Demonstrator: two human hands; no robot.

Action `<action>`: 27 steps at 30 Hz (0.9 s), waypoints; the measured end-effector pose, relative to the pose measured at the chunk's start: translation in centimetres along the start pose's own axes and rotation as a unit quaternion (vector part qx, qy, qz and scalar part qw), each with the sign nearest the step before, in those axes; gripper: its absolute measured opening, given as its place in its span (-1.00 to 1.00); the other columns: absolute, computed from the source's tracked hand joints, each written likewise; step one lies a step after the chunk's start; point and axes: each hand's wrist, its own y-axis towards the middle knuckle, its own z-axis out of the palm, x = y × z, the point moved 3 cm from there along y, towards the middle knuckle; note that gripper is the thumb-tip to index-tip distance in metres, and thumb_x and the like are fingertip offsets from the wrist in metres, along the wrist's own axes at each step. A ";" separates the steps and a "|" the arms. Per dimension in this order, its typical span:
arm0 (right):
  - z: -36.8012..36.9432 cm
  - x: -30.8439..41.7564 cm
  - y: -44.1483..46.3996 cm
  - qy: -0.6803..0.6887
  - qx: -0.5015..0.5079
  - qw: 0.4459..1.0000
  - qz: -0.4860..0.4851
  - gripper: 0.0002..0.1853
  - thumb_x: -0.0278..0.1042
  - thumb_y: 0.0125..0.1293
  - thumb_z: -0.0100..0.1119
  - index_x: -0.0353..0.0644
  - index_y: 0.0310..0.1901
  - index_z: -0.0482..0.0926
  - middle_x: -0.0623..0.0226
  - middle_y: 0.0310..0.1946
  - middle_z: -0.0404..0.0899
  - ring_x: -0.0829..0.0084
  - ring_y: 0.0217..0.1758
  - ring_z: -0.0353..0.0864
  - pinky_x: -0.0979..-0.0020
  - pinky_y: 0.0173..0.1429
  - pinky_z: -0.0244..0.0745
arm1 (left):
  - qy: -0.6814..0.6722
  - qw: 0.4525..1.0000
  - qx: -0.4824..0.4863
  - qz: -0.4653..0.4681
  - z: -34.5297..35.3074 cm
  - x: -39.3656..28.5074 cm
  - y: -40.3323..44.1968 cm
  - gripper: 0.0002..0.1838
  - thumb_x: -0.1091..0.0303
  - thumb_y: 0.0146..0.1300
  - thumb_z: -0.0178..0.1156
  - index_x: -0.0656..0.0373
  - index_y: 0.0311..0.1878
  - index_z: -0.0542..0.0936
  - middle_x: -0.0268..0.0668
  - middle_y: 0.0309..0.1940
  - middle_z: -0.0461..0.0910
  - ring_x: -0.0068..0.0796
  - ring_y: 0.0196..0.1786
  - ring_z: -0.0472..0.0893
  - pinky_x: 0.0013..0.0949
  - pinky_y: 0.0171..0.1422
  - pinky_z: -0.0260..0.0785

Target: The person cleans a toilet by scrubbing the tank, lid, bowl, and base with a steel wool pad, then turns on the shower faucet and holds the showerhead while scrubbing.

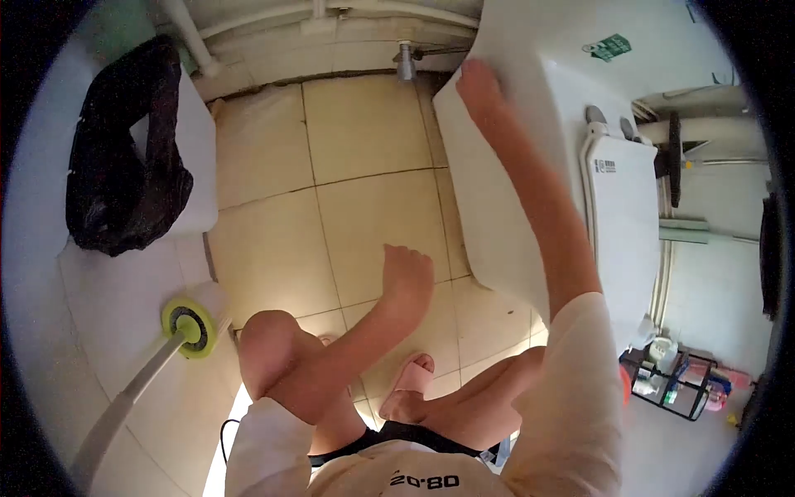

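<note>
My right hand (482, 89) reaches forward to the rear edge of the white toilet (497, 211), with its fingers curled against the ceramic. Whatever it may hold there is hidden by the hand. Closer to me, my left hand (408, 275) is closed in a loose fist above the tiled floor (364, 211), and nothing shows in it. The toilet's white lid (625, 215) lies down to the right of my right forearm.
On the left, a black plastic bag (124, 190) lines a white bin (195, 157). A yellow-green mop head (190, 325) on a pole leans nearby. A metal valve (406, 62) juts from the back wall. A black rack (675, 383) of bottles stands at right.
</note>
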 end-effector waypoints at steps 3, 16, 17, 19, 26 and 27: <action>5.0 6.8 -7.5 0.024 0.064 0.998 0.015 -0.83 -0.40 -0.04 -0.02 -0.26 -0.40 0.50 0.13 -0.42 0.44 0.17 -0.28 0.42 0.21 -0.16 0.35 | 0.021 0.999 -0.038 -0.025 0.4 0.5 -1.3 -0.78 0.40 0.02 -0.01 0.19 -0.22 0.43 -0.23 -0.35 0.46 -0.29 -0.16 0.44 -0.15 -0.01 0.18; 11.1 3.9 -0.7 0.224 0.035 0.973 0.048 -0.84 -0.43 0.05 -0.11 -0.33 -0.38 0.39 0.04 -0.32 0.39 0.11 -0.20 0.41 0.25 -0.16 0.38 | -0.023 0.951 -0.309 -0.024 -5.8 1.8 0.4 -0.56 0.40 -0.07 0.09 0.25 -0.03 0.37 -0.15 -0.02 0.32 -0.18 0.16 0.20 0.01 0.29 -0.15; 13.0 5.3 -2.8 0.329 0.139 0.914 0.195 -0.80 -0.42 0.06 -0.11 -0.34 -0.30 0.41 0.06 -0.28 0.40 0.12 -0.12 0.39 0.23 -0.08 0.36 | -0.021 0.951 -0.307 -0.019 -6.1 1.9 0.5 -0.56 0.40 -0.07 0.09 0.25 -0.03 0.37 -0.15 -0.02 0.32 -0.18 0.16 0.20 0.01 0.29 -0.15; 18.9 9.9 -9.9 0.246 0.085 0.963 0.075 -0.74 -0.41 0.08 -0.12 -0.33 -0.20 0.41 0.08 -0.22 0.41 0.13 -0.06 0.37 0.21 0.02 0.31 | -0.047 0.933 -0.355 -0.043 -7.0 2.6 0.5 -0.55 0.40 -0.08 0.11 0.26 -0.04 0.37 -0.13 0.02 0.26 -0.13 0.20 0.15 0.10 0.29 -0.23; 10.8 9.2 -6.2 0.099 0.126 0.987 -0.001 -0.71 -0.40 0.09 -0.13 -0.31 -0.16 0.41 0.06 -0.17 0.39 0.16 -0.05 0.37 0.28 0.04 0.31 | -0.014 0.938 -0.340 -0.064 -7.0 2.7 1.1 -0.59 0.41 -0.09 0.09 0.21 -0.07 0.42 -0.13 0.15 0.14 -0.11 0.28 -0.01 0.18 0.29 -0.38; 12.8 7.9 -4.3 0.133 0.041 0.989 0.049 -0.72 -0.41 0.08 -0.13 -0.32 -0.16 0.40 0.05 -0.17 0.39 0.16 -0.07 0.38 0.29 0.01 0.33 | -0.023 0.934 -0.351 -0.064 -6.9 2.5 1.3 -0.59 0.42 -0.10 0.09 0.21 -0.07 0.43 -0.13 0.15 0.14 -0.11 0.29 -0.02 0.17 0.30 -0.39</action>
